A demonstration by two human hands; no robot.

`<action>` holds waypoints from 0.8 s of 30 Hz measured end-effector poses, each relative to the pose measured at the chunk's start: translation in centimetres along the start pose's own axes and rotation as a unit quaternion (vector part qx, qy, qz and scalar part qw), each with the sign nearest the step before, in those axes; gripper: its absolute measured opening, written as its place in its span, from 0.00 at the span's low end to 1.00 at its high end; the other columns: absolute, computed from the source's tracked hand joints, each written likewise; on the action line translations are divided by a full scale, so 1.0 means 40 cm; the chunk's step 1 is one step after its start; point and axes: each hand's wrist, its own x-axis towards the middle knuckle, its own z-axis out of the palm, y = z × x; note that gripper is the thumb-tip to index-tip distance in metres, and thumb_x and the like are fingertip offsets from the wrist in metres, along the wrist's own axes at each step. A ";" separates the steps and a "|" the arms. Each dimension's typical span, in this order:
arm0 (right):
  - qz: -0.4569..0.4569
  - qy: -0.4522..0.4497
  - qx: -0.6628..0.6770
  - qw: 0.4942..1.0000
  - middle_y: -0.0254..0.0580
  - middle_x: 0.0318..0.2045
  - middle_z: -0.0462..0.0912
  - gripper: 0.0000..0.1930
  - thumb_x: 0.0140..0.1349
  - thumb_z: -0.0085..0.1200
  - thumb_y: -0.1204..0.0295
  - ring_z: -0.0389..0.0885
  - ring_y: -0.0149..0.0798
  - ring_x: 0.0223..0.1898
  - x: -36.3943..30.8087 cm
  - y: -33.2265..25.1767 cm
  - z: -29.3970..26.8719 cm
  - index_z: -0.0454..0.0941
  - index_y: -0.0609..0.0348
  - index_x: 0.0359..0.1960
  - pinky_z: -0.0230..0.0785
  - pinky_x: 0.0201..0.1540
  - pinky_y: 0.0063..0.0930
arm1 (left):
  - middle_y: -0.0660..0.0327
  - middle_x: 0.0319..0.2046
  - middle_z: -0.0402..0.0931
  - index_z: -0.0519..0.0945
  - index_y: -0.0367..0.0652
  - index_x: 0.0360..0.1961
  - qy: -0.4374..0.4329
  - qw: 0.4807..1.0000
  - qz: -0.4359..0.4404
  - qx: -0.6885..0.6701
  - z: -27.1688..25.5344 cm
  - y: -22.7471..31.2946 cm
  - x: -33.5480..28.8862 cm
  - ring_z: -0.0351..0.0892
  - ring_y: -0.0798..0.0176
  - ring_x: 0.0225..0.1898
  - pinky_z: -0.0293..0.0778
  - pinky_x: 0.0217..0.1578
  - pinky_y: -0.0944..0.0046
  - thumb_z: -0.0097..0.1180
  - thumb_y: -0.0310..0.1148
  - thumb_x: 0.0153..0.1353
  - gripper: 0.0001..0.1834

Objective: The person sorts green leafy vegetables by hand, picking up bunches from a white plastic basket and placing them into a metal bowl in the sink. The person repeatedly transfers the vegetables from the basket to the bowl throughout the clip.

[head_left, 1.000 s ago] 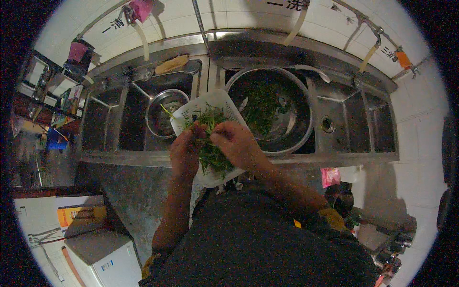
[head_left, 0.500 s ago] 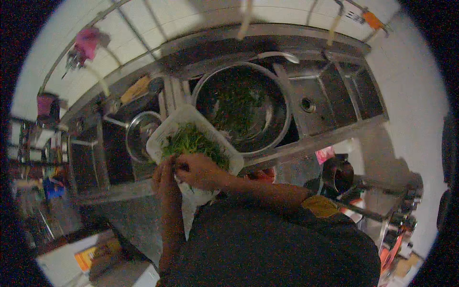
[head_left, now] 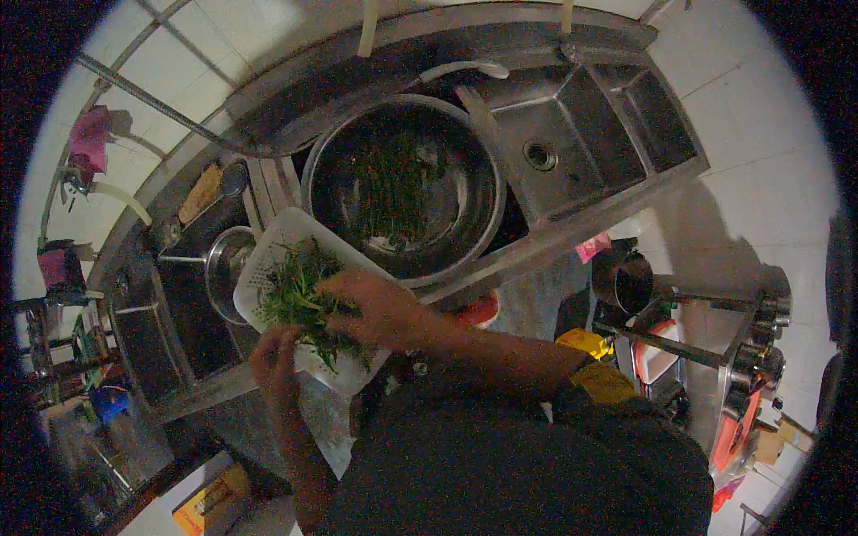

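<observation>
A white perforated plastic basket (head_left: 342, 380) stands tilted at the sink's near edge, with leafy greens (head_left: 299, 272) heaped in it. My right hand (head_left: 380, 308) reaches over the basket, its fingers curled round some green stems. At the basket's near left side is my left hand (head_left: 279, 357), fingers bent together beside the greens; what lies in them is too dim to make out. Beyond the basket, a large round metal basin (head_left: 494, 201) holds more dark greens (head_left: 393, 183).
A smaller metal bowl (head_left: 217, 277) sits in the left sink. At the right is a sink compartment (head_left: 509, 179) with a drain. A hose (head_left: 465, 69) lies behind the basin. A dark pot (head_left: 621, 281) stands by a metal rack at right.
My hands, close together over the greens before, are now apart: the right stays over the basket, the left is lower at its side. The view has shifted, and the greens lie looser.
</observation>
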 end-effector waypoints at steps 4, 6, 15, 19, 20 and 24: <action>0.280 0.105 0.123 0.946 0.50 0.39 0.87 0.18 0.66 0.63 0.64 0.88 0.46 0.39 0.032 0.282 -0.105 0.81 0.64 0.53 0.80 0.45 0.41 | 0.56 0.52 0.83 0.80 0.40 0.60 -0.026 0.977 0.030 0.211 -0.019 0.034 0.033 0.82 0.56 0.52 0.76 0.53 0.53 0.64 0.38 0.67 0.23; 0.379 0.110 0.050 0.918 0.51 0.40 0.87 0.20 0.65 0.64 0.63 0.88 0.46 0.42 0.053 0.480 -0.143 0.81 0.64 0.52 0.80 0.46 0.42 | 0.56 0.53 0.82 0.79 0.41 0.63 -0.009 0.984 0.021 0.179 -0.026 0.037 0.042 0.81 0.57 0.52 0.76 0.53 0.53 0.65 0.38 0.67 0.25; 0.445 0.081 -0.180 0.874 0.54 0.41 0.86 0.31 0.55 0.71 0.49 0.86 0.54 0.44 0.046 0.940 0.008 0.81 0.61 0.51 0.79 0.48 0.53 | 0.51 0.55 0.80 0.77 0.36 0.63 -0.019 1.000 0.006 -0.013 -0.023 -0.008 0.002 0.79 0.56 0.57 0.71 0.61 0.54 0.60 0.35 0.70 0.24; 0.447 0.077 -0.161 0.877 0.53 0.42 0.86 0.30 0.57 0.69 0.49 0.86 0.54 0.45 0.041 0.982 0.006 0.81 0.61 0.52 0.79 0.49 0.53 | 0.52 0.55 0.80 0.77 0.35 0.62 -0.012 0.999 0.009 -0.031 -0.002 0.013 0.013 0.78 0.56 0.57 0.71 0.62 0.54 0.59 0.33 0.70 0.22; 0.437 0.077 -0.197 0.874 0.53 0.42 0.86 0.29 0.58 0.68 0.50 0.86 0.54 0.45 0.044 0.996 0.011 0.81 0.61 0.52 0.79 0.49 0.53 | 0.52 0.55 0.80 0.77 0.34 0.62 -0.002 0.999 0.007 -0.051 0.001 0.024 0.012 0.79 0.56 0.56 0.71 0.61 0.54 0.58 0.33 0.70 0.22; 0.407 0.051 -0.315 0.856 0.51 0.42 0.86 0.27 0.61 0.66 0.52 0.86 0.53 0.44 0.058 1.041 0.001 0.82 0.62 0.52 0.79 0.49 0.53 | 0.53 0.53 0.81 0.78 0.34 0.61 -0.011 0.997 0.018 -0.079 -0.003 0.067 -0.008 0.79 0.57 0.56 0.72 0.60 0.55 0.58 0.32 0.69 0.21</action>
